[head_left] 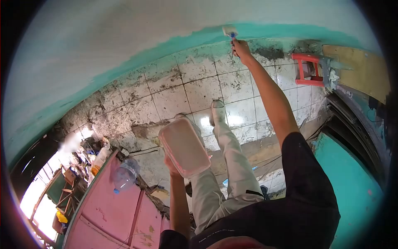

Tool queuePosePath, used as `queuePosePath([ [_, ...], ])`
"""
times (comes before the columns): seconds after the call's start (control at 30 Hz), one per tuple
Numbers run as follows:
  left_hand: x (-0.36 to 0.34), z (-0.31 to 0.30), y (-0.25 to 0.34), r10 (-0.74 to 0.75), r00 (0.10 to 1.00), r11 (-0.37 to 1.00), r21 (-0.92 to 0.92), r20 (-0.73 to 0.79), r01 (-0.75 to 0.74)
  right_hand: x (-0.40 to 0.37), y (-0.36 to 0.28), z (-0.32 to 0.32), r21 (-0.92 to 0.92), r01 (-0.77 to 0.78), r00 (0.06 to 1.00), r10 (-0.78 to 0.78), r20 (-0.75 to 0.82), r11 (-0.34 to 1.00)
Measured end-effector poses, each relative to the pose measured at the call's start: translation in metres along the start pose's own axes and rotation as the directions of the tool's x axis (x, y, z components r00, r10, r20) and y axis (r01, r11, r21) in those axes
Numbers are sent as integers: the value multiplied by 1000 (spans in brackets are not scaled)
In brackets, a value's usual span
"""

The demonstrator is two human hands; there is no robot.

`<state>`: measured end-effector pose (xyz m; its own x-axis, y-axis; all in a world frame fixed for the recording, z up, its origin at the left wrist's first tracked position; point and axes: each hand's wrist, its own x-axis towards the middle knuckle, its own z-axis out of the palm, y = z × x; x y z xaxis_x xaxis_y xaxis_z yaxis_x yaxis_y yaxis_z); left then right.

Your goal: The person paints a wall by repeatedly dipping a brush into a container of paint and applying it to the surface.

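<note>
My right hand is stretched far forward, its fingers closed round the handle of a paintbrush. The pale, wide head of the brush rests against the low part of the wall, over a teal band under a whitish painted area. Nearer to me, my left hand grips the side of a rectangular plastic tub. Pale greyish-pink paint shows inside it. Most of the left fingers are hidden beneath the tub.
Dirty white floor tiles run along the wall. A red stool stands at the right, by a tan board. Lower left, a clear plastic bottle lies on a pink surface, with clutter behind. A teal panel is at my right.
</note>
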<state>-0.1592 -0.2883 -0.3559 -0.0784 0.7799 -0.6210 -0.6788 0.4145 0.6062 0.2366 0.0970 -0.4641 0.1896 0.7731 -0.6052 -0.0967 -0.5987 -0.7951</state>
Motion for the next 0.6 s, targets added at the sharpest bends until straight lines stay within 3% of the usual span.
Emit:
queuePosePath([
  [0.03,2,-1,0,77,996,967,240,38,-84,-18,-26,3,-7,10,1000,-10,1,1000],
  [0.07,3,3,-1,82,996,969,230,43,-90,-43,-60,8,-8,114,993,-114,-15,993],
  [0.1,2,9,0,31,999,997,71,-24,-29,-71,-91,14,-13,213,976,-214,-29,977],
  [0.13,0,16,1,-34,996,995,-93,-80,27,-105,-119,19,-24,220,975,-220,-29,975],
  [0.2,4,27,6,-121,991,974,-199,-49,109,-166,-168,28,-25,453,891,-453,-1,891],
  [0.23,7,33,7,-205,979,939,-287,-18,191,-183,-183,30,-36,464,886,-464,2,885],
  [0.3,11,45,8,-183,983,936,-306,-8,172,-202,-202,34,-11,666,746,-666,-15,746],
  [0.33,12,48,7,-168,986,936,-317,-13,156,-192,-196,35,-20,681,732,-681,-22,732],
  [0.4,15,40,-7,-122,992,953,-280,-15,113,-140,-159,38,79,559,827,-562,21,826],
  [0.47,16,40,-10,-72,997,974,-216,-10,68,-37,-74,21,127,488,866,-498,52,863],
  [0.5,19,52,-11,-50,998,956,-291,-42,36,7,-21,16,-336,651,749,-647,142,680],
  [0.53,23,55,-7,-36,996,931,-364,-77,6,5,-25,19,-320,662,740,-660,131,678],
  [0.57,26,48,-6,-32,997,934,-358,-74,3,-10,-29,18,-149,312,948,-296,121,939],
  [0.6,29,37,-11,-23,999,949,-313,32,32,-28,-37,14,8,-126,975,122,183,992],
])
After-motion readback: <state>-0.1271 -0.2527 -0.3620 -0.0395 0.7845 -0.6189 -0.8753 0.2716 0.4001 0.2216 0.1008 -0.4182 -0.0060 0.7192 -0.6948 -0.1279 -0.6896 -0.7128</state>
